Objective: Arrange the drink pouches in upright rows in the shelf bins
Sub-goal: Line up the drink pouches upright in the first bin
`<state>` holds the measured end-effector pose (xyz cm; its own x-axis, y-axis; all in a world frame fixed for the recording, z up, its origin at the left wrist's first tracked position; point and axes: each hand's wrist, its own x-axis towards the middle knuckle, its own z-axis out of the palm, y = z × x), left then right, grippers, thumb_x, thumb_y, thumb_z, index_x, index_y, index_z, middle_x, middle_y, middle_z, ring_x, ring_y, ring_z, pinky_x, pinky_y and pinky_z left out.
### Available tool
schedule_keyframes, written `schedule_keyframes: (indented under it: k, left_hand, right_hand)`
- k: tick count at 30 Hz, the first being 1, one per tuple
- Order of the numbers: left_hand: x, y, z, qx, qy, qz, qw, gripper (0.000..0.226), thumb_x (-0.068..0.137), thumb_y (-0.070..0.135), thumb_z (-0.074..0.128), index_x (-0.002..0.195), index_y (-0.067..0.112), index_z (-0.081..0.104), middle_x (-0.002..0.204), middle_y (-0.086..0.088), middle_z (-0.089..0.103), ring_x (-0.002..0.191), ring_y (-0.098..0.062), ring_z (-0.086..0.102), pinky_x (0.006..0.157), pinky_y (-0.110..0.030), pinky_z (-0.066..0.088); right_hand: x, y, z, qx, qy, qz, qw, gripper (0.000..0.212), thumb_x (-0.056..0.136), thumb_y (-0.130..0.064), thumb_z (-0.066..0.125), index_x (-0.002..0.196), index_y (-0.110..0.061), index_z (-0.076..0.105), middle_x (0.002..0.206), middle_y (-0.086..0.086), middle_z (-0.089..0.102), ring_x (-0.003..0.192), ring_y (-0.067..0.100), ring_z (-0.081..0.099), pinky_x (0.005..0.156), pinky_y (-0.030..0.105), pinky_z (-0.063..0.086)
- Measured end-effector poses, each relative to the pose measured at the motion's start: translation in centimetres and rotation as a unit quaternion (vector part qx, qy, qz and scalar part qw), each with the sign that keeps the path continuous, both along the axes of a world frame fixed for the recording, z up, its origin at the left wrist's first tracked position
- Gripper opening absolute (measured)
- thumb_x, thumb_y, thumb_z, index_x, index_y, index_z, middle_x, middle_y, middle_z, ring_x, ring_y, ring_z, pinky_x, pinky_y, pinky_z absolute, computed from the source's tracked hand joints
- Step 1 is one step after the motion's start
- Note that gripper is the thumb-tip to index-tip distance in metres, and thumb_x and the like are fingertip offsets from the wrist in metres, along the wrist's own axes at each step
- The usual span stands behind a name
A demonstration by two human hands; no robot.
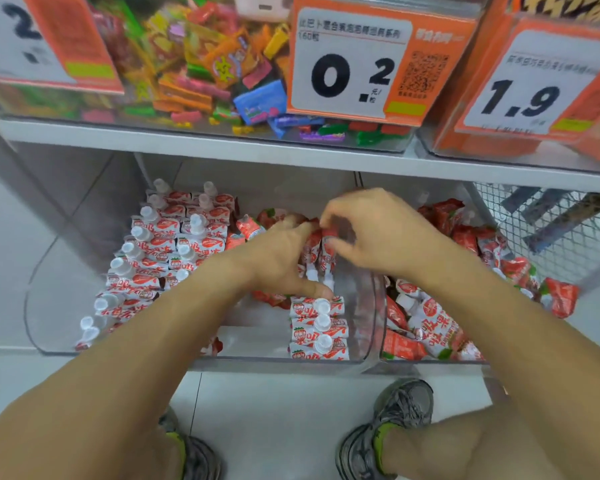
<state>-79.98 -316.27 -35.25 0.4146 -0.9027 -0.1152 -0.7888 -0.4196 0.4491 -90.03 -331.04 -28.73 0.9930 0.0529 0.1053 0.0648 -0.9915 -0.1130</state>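
Red-and-white strawberry drink pouches with white caps fill a clear shelf bin (368, 327). Two upright rows (160, 251) stand along its left side. A short upright row (317, 327) stands at the front right. Between my hands is a small bunch of pouches (321, 252), caps pointing toward me. My left hand (281, 258) holds this bunch from the left, thumb down near the caps. My right hand (371, 233) pinches the top of the bunch with curled fingers. A neighbouring bin on the right holds a loose heap of pouches (440, 327).
A grey shelf board (222, 147) runs overhead, carrying clear bins of mixed sweets (201, 71) with orange price tags (357, 64). A wire basket (548, 230) stands at the right. My shoes (388, 431) are on the white tiled floor below the bin.
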Motion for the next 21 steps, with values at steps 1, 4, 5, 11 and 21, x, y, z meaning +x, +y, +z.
schedule_keyframes:
  k: [1,4,5,11,21]
  left_hand:
    - [0.2,0.2,-0.1,-0.007,0.001,-0.001,1.0,0.107,0.063,0.064,0.077,0.147,0.02,0.029,0.144,-0.006,0.037,0.132,-0.022,0.038,0.11,-0.03,0.034]
    - [0.9,0.8,0.0,-0.042,-0.005,0.008,0.999,0.1,0.06,0.063,0.08,0.141,0.019,0.041,0.137,-0.004,0.049,0.123,-0.02,0.048,0.104,-0.029,0.04]
    - [1.2,1.0,0.0,-0.045,-0.009,0.015,0.999,0.098,0.059,0.062,0.081,0.139,0.018,0.044,0.134,-0.004,0.052,0.12,-0.02,0.05,0.102,-0.032,0.042]
    - [2.3,1.7,-0.1,-0.078,-0.001,0.025,0.997,0.068,0.062,0.044,0.085,0.117,0.015,0.058,0.111,-0.003,0.064,0.099,-0.022,0.061,0.086,-0.038,0.051]
    - [0.9,1.8,-0.7,-0.096,-0.029,0.06,0.993,0.072,0.066,0.031,0.087,0.116,0.013,0.038,0.109,-0.008,0.061,0.098,-0.028,0.06,0.072,-0.031,0.043]
  right_hand:
    - [1.5,0.1,0.3,-0.038,0.063,-0.016,0.997,0.023,0.078,-0.03,0.073,0.099,-0.021,0.069,0.091,0.001,0.069,0.084,0.023,0.062,0.077,0.036,0.054]
    - [5.5,0.7,0.0,-0.166,0.193,-0.025,0.967,0.048,0.064,-0.052,0.084,0.089,-0.015,0.065,0.078,0.002,0.061,0.071,0.023,0.058,0.064,0.03,0.051]
    - [6.5,1.0,-0.3,-0.189,0.218,-0.021,0.957,0.06,0.057,-0.058,0.086,0.092,-0.016,0.063,0.078,0.0,0.058,0.07,0.022,0.057,0.062,0.028,0.047]
    - [8.9,1.4,-2.3,-0.136,0.273,-0.011,0.952,0.089,0.053,-0.053,0.091,0.118,-0.02,0.041,0.08,-0.007,0.045,0.076,0.021,0.051,0.065,0.028,0.038]
    - [7.9,1.2,-0.7,-0.08,0.299,0.019,0.951,0.032,0.063,-0.028,0.091,0.081,-0.02,0.065,0.084,-0.003,0.072,0.073,0.017,0.065,0.067,0.026,0.053]
